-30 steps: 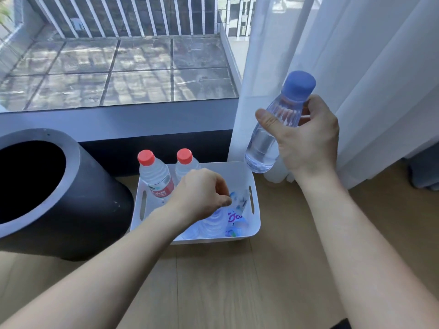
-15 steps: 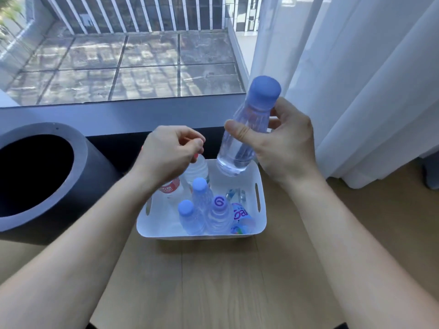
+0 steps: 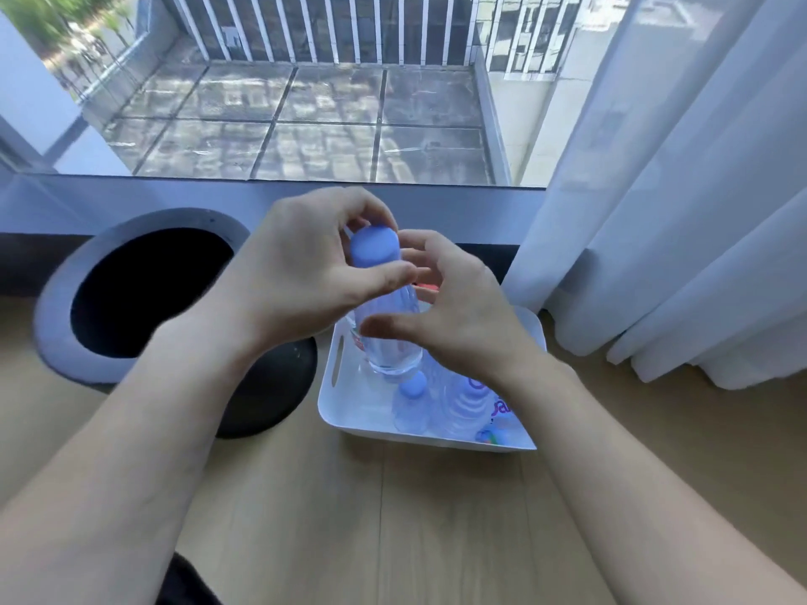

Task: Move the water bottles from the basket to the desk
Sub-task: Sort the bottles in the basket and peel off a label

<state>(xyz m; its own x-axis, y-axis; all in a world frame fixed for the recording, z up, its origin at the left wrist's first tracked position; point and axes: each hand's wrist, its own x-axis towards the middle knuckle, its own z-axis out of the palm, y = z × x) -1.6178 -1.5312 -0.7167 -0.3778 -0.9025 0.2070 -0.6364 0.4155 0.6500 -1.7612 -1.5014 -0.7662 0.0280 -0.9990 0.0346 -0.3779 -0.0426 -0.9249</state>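
Observation:
A clear water bottle (image 3: 391, 342) with a blue cap is held upright above the white basket (image 3: 335, 408). My left hand (image 3: 297, 277) grips its neck just under the cap, thumb across the front. My right hand (image 3: 458, 325) curls around the bottle's right side, with its thumb over the body. Several more bottles stay in the basket: one blue-capped bottle (image 3: 410, 399) stands near the front, others with ribbed sides (image 3: 463, 403) lie beside it, and a red cap (image 3: 427, 285) peeks out between my hands.
A round dark bin (image 3: 270, 395) with a grey rim stands left of the basket, touching it. White curtains (image 3: 677, 211) hang to the right. A window ledge (image 3: 174, 196) runs behind. Wooden floor (image 3: 393, 517) lies in front.
My right hand brought the blue-capped bottle left and down over the basket. My left hand rose out of the basket and closed on the bottle's neck. The view tilted up.

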